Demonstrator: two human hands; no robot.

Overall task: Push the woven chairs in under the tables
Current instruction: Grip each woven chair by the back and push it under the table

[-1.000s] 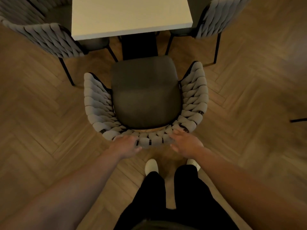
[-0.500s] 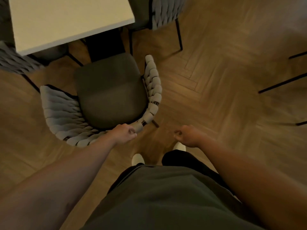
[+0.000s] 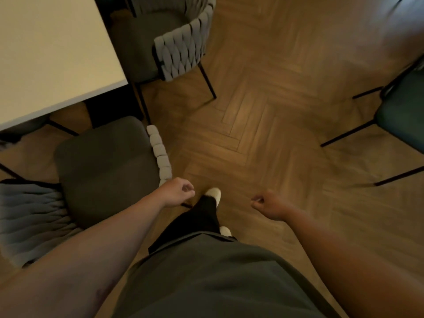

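The woven chair nearest you [image 3: 105, 166] stands at your left, its dark seat pointing toward the corner of the bench [image 3: 52, 56] but with only the front edge near the top, so in my judgement it is not yet fully tucked under. A second woven chair [image 3: 181, 49] sits farther off along the bench's right side, its seat partly beneath the top, and the dark legs and seat of another chair [image 3: 399, 125] show at the right edge of the view. Your left hand [image 3: 175, 191] is loosely curled, holding nothing, and hovers just beside the end of the chair's woven arm [image 3: 160, 154]; whether it touches the weave I cannot tell. Your right hand [image 3: 267, 204] is also curled into a loose fist, empty, well apart from any chair, above the herringbone floor [image 3: 263, 125]. Expect the chair to be fairly light but awkward: thin metal legs [image 3: 207, 81] will likely slide on the smooth wood yet may catch or chatter at the plank joints. The padded weave looks soft and will give under your fingers, so press where the frame backs it, at the top of the curved backrest [image 3: 29, 216], one hand on each side. Push low and straight toward the bench so the chair does not swing round, and mind the bench's dark pedestal [image 3: 107, 111].
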